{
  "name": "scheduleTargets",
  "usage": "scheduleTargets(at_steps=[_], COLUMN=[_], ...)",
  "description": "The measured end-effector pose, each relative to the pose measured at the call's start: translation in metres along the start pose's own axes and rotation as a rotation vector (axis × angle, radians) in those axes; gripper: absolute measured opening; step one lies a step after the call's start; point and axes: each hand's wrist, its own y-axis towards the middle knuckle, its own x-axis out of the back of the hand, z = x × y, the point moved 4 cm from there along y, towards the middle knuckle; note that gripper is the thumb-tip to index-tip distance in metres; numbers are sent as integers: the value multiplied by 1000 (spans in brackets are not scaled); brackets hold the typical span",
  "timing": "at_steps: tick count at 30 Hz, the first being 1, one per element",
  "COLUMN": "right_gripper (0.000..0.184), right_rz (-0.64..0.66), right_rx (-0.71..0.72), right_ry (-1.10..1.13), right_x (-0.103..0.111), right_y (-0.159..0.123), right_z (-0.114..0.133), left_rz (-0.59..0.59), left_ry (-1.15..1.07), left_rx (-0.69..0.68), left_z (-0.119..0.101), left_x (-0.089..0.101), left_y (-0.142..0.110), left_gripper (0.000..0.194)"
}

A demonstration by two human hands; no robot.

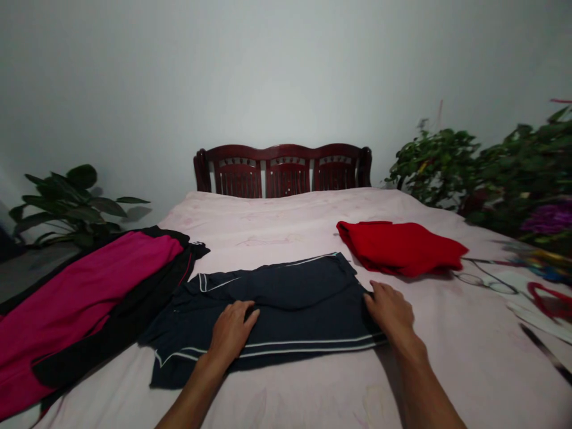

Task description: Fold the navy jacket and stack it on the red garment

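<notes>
A dark navy garment with white piped stripes [263, 316] lies folded flat on a pale pink bedspread [277, 232]. My left hand [231, 332] rests palm down on its middle, with the fingers spread a little. My right hand [388, 310] lies on the garment's right edge, fingertips on the cloth, and no pinch shows. A folded red cloth garment [397, 247] sits just beyond my right hand, not touching it.
A magenta and black garment [84, 304] lies along the bed's left side. Thin-framed eyeglasses [487, 281] and papers [536, 304] lie to the right. A dark red wooden headboard [281, 170] stands at the far end, with leafy plants [473, 167] beside the bed.
</notes>
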Motion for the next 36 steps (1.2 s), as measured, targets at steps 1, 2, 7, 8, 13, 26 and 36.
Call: scheduleTargets(at_steps=[1,2,7,8,13,26,36], right_gripper=[49,48,34,33,34,39,49], right_rz=[53,95,74,42,-93,-260,60], right_rx=[-45,-70,-15,16,142,124,125], right_ry=[-11,-4,137,183,440,523,-22], right_x=[-2,-4,-4,-1,10,18,-24], right_y=[0,0,0,0,3,16,24], right_z=[-6,-10,-14,-12,-7,-5,22], left_rz=[25,51,69,41,-85,-293,-147], left_ry=[14,19,-152,-200,-320,-263,251], left_rx=[12,19,3,-29,-279,-288,-89], left_z=[-4,-7,-11,-11,-18,-12,-15], left_x=[-1,-3,-7,-4,17,31,11], left_y=[2,4,0,-3,-26,-23,5], left_gripper=[31,29,17,17,19,16,37])
